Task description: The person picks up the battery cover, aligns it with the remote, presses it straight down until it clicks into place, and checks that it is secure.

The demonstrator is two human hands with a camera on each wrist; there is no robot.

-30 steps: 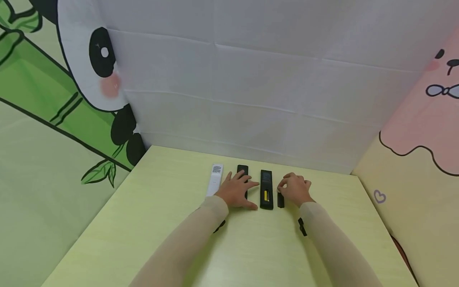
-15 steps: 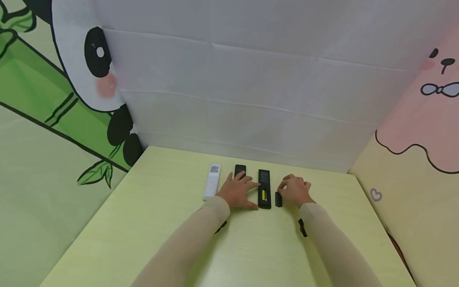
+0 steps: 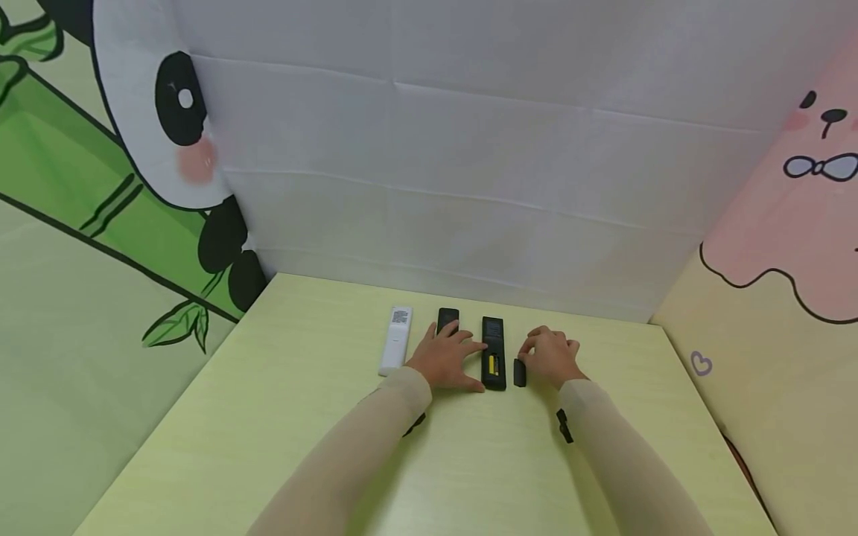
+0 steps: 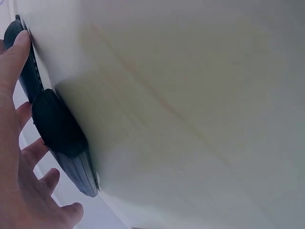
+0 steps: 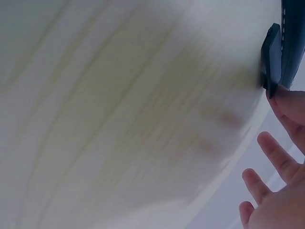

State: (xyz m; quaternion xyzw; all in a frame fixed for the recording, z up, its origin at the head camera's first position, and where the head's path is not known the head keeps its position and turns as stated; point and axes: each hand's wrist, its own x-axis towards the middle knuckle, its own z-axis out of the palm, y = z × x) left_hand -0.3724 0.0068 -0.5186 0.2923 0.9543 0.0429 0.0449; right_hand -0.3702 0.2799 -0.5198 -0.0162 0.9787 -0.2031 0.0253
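Observation:
A black remote control (image 3: 493, 335) lies back side up, its battery compartment uncovered and a yellow battery (image 3: 493, 365) showing. Beside it on the right is a small black battery cover (image 3: 520, 372). My right hand (image 3: 553, 357) pinches that cover at its far end between thumb and index finger; the right wrist view shows the cover (image 5: 273, 57) tilted up on edge. My left hand (image 3: 445, 361) spreads over a second black remote (image 3: 447, 315), hiding most of it. Its thumb and index finger reach the uncovered remote's left side; the thumb touches it in the left wrist view.
A white remote control (image 3: 397, 342) lies left of my left hand, also back side up. All stand near the back of the pale yellow table (image 3: 268, 417). Behind rises a white cloth wall (image 3: 429, 186), with printed side walls left and right.
The head view has turned slightly to the right. My left hand has edged a little to the right over the remotes, baring more of the white one. My right hand keeps its pinch.

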